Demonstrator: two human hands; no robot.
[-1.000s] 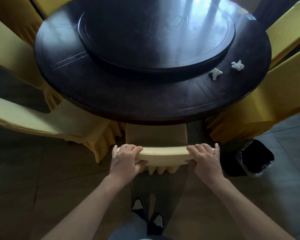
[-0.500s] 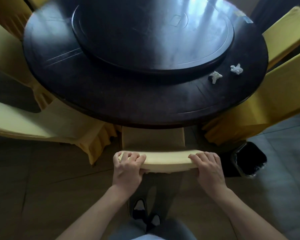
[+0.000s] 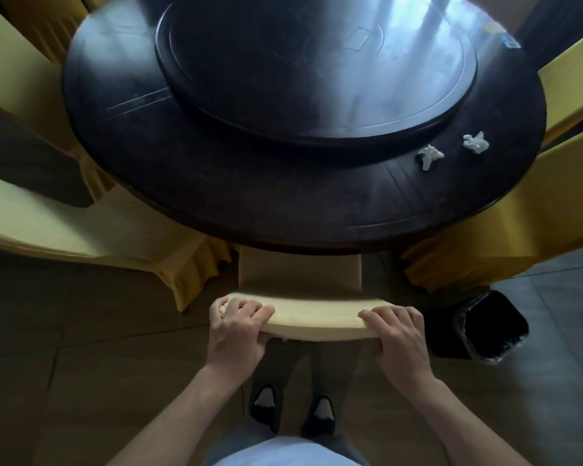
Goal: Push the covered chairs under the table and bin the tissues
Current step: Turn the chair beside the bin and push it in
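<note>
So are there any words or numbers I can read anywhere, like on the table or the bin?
None can be read.
Turntable: a faint square mark, no letters legible.
Far table edge: small items, too blurred to read.
Bin, tissues, chair covers: no print visible.

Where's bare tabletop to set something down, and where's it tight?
Bare: the dark table rim ring from the near edge round to the left, and the turntable. Tight: right rim, where two tissues lie close together beside the turntable's edge.
</note>
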